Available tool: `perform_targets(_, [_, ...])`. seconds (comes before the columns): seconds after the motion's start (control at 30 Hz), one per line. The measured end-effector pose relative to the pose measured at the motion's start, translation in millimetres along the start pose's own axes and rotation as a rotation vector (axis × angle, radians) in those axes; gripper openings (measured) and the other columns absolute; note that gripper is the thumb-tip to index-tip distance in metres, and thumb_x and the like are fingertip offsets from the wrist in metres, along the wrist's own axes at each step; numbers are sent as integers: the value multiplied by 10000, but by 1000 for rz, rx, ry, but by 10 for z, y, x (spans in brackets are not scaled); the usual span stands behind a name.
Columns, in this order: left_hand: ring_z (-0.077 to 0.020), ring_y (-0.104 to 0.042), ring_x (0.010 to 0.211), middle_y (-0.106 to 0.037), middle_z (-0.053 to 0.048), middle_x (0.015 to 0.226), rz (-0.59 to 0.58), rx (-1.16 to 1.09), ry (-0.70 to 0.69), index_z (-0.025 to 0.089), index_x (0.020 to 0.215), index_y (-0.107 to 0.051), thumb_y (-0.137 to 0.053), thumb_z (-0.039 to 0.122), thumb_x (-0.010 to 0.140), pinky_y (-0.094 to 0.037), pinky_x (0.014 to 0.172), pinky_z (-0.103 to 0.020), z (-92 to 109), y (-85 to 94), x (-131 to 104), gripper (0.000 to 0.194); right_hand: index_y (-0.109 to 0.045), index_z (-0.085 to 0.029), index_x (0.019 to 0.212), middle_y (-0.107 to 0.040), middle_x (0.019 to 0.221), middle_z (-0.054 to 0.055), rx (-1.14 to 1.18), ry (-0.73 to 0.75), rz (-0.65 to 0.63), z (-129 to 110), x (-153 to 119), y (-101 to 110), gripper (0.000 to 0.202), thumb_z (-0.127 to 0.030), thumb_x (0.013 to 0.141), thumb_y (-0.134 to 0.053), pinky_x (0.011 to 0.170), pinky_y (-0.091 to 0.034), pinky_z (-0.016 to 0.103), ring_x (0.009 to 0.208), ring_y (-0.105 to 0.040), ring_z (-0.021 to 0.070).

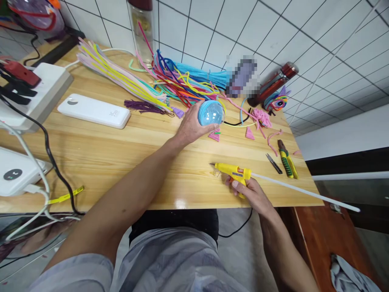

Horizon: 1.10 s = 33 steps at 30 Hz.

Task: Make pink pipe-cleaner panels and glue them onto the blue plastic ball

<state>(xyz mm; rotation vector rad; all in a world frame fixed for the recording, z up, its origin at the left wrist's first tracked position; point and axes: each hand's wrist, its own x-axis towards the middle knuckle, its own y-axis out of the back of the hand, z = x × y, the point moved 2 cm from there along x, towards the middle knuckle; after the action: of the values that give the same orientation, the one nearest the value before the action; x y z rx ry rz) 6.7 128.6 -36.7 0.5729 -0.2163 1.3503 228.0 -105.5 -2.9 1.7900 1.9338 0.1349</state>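
A clear, round ball with blue pipe cleaner around it (pixel 210 113) sits in my left hand (pixel 192 123), whose fingers wrap its left side. Just below the ball, a small pink striped triangle (pixel 214 135) lies on the table. My right hand (pixel 247 190) grips the handle of a yellow hot glue gun (pixel 232 171) near the table's front edge. The gun's nozzle points left, and a long white glue stick (pixel 304 190) juts out of its back. Thin strands of glue show under the nozzle.
Bundles of coloured pipe cleaners (pixel 188 83) lie along the tiled wall. Green-yellow pliers (pixel 287 160) and small snips (pixel 274 163) rest at the right. White power banks (pixel 94 110), a power strip (pixel 39 95) and cables occupy the left. A red flask (pixel 273 83) stands at the back right.
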Motion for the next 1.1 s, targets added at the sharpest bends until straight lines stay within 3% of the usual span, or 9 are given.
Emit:
perform_targets(0.4, [-381, -526, 1514, -571, -164, 1588, 2, -16, 6, 209, 1530, -497, -923, 508, 749, -386, 1308, -526, -8, -8, 3, 939, -792, -186, 951, -689, 788, 43, -47, 4, 16, 12, 12, 11, 536, -715, 920, -708, 668, -508, 316, 661, -573, 167])
perform_targets(0.6, [-378, -538, 1504, -589, -160, 1575, -1, 5, -2, 223, 1521, -500, -910, 542, 750, -398, 1298, -533, -30, -9, 12, 930, -781, -195, 979, -773, 941, 83, 11, 15, 54, -60, 9, 48, 528, -714, 888, -750, 652, -533, 322, 654, -580, 167])
perform_targets(0.7, [-372, -546, 1494, -588, -170, 1569, -1, 17, -3, 206, 1527, -493, -910, 535, 746, -405, 1292, -515, -30, -12, 11, 944, -770, -204, 938, -766, 912, 78, 43, 16, 67, -99, -25, 61, 519, -716, 854, -785, 650, -534, 326, 656, -587, 173])
perform_targets(0.8, [-374, -543, 1493, -580, -179, 1578, 5, 38, -10, 200, 1542, -478, -919, 515, 736, -409, 1284, -513, -18, -14, 5, 971, -753, -210, 885, -727, 822, 72, 112, 72, 96, -185, -64, 68, 515, -723, 845, -785, 665, -529, 352, 649, -586, 188])
perform_targets(0.9, [-385, -544, 1488, -582, -187, 1575, -12, 75, -24, 200, 1560, -464, -935, 524, 719, -408, 1278, -528, 4, -14, -8, 1017, -743, -217, 937, -736, 886, 92, 209, 167, 173, -333, -53, 90, 503, -711, 849, -771, 621, -492, 373, 607, -562, 184])
perform_targets(1.1, [-389, -509, 1521, -547, -185, 1615, -62, 149, -90, 235, 1599, -435, -936, 564, 725, -378, 1303, -552, 13, -25, -25, 1060, -713, -233, 998, -757, 1000, 111, 232, 348, 274, -717, 255, 175, 447, -654, 860, -775, 609, -478, 376, 634, -569, 191])
